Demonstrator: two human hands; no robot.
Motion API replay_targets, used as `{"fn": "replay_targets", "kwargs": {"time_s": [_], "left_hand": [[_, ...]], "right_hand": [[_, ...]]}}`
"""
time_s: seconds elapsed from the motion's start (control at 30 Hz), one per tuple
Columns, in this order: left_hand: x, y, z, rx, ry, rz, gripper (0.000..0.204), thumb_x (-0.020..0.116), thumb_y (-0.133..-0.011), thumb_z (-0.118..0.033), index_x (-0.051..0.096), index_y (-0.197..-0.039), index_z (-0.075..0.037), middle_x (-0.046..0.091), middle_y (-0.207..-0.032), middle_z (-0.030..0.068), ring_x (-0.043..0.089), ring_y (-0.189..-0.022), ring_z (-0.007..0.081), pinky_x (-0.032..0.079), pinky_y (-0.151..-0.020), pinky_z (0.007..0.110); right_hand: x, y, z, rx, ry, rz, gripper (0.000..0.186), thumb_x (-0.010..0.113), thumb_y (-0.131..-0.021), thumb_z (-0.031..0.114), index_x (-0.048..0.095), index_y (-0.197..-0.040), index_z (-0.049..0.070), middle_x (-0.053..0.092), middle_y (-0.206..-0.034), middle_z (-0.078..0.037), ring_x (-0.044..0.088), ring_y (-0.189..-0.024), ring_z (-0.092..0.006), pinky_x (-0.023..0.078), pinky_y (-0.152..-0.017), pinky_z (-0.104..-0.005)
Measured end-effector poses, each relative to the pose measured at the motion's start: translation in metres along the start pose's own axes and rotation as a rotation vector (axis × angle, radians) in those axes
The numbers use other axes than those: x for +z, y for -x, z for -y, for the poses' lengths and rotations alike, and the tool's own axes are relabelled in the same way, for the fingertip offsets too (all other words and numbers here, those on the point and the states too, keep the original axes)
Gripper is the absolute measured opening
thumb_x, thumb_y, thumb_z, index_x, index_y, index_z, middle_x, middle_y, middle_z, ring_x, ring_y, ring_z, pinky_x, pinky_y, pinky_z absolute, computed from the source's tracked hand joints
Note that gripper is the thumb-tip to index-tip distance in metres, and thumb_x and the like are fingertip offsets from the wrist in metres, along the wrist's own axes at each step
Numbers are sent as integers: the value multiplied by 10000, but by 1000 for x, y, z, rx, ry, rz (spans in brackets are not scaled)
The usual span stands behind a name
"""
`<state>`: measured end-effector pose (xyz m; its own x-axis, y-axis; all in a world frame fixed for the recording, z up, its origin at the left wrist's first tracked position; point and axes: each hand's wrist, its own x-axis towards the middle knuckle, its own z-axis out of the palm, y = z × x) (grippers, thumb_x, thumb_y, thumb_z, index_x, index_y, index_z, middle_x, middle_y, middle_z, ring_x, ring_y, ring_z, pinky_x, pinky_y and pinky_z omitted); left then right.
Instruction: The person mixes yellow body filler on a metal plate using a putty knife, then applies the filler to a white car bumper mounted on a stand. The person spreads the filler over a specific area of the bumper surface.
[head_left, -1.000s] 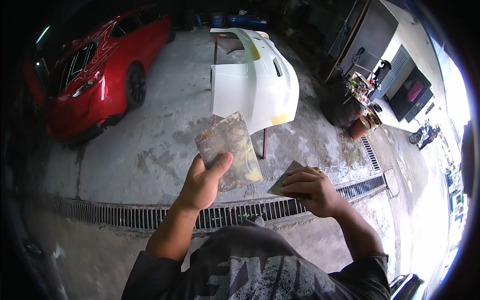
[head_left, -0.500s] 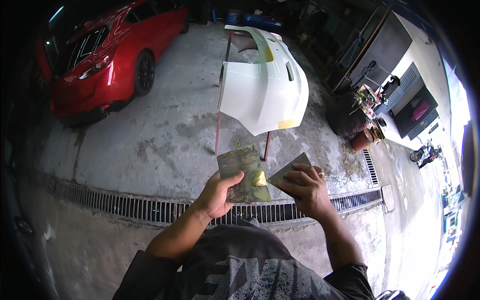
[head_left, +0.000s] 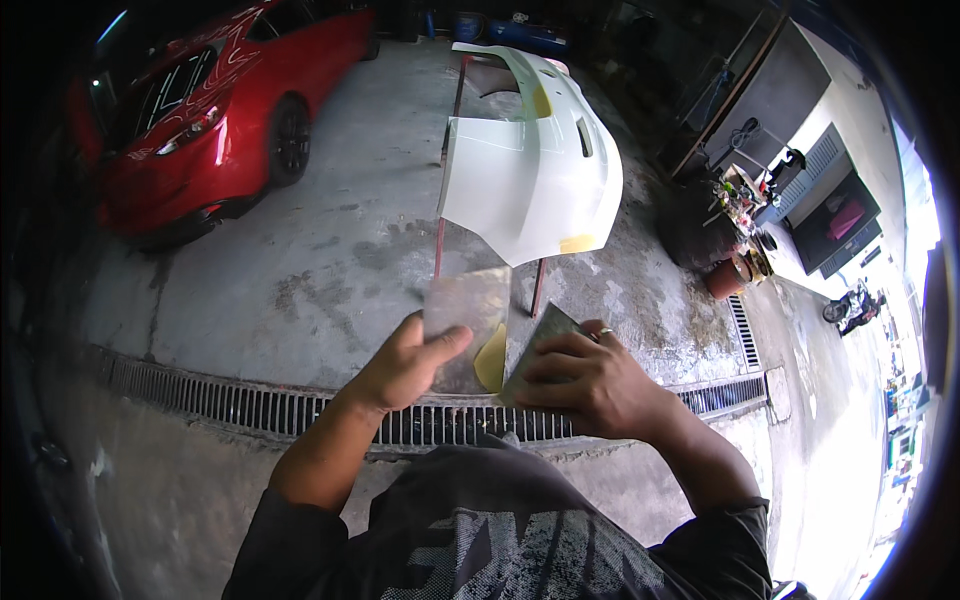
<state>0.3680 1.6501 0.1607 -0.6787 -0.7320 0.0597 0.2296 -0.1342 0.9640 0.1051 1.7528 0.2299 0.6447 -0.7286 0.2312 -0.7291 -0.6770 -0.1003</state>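
My left hand (head_left: 412, 362) grips a flat, smeared mixing plate (head_left: 465, 305) by its left side, the thumb lying on top. Yellow body filler (head_left: 490, 358) is spread along the plate's right edge. In my right hand (head_left: 590, 380) is a dark, thin spreader (head_left: 553, 325), with the fingers laid over its face. The spreader's lower left corner comes up to the plate's right edge, by the filler; whether they touch I cannot tell. Beyond both hands stands a white car bumper (head_left: 500, 180) with yellowish patches, held up on a reddish stand (head_left: 538, 285).
A red car (head_left: 220, 130) is parked at the far left. A metal drain grate (head_left: 270, 408) crosses the floor below my hands. To the right, a cluttered drum (head_left: 695, 230) stands beside a reddish bucket (head_left: 727, 277). A motorcycle (head_left: 850, 310) is farther right.
The yellow filler has gone from a small lump to a smooth strip at the plate's right edge. Both hands have shifted left, and the plate and spreader are turned differently.
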Motion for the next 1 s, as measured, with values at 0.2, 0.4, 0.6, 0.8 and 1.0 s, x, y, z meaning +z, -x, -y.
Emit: {"fn": "replay_targets", "kwargs": {"time_s": [0.2,0.4,0.6,0.8,1.0], "left_hand": [[-10,14,31,-64,692,-173,393,537,-1090,-164,532,-1430,33,694,-1300,168,720,-1163,273,620,-994,441],[-11,33,32,4,752,-247,372,588,-1074,-148,520,-1405,9,674,-1278,135,710,-1143,232,624,-957,404],[-48,51,26,42,669,-317,407,590,-1058,-114,522,-1438,17,649,-1359,146,663,-1246,263,562,-1067,451],[-98,37,17,163,-70,-242,399,522,-1126,-196,526,-1445,44,657,-1345,121,610,-1255,198,467,-1105,378],[-128,-22,-14,153,-155,-315,397,473,-1150,-242,570,-1403,49,683,-1261,98,616,-1147,157,492,-1018,329]], "right_hand": [[34,-8,-3,14,-686,-346,387,891,-779,171,825,-1160,168,688,-1271,-57,605,-1267,-299,466,-1098,-497],[114,-42,20,48,-646,-505,502,850,-728,3,815,-1205,156,656,-1285,-84,569,-1296,-338,437,-1146,-500],[106,-63,-30,11,-181,-339,348,859,-777,137,824,-1115,210,698,-1218,-2,631,-1227,-279,474,-964,-444],[51,-136,-45,-24,-102,-218,312,780,-852,166,805,-1155,236,712,-1232,0,623,-1225,-231,449,-972,-436],[79,-201,-87,-169,-77,-91,445,749,-805,178,772,-1242,259,694,-1279,19,599,-1262,-233,449,-964,-475]]}}
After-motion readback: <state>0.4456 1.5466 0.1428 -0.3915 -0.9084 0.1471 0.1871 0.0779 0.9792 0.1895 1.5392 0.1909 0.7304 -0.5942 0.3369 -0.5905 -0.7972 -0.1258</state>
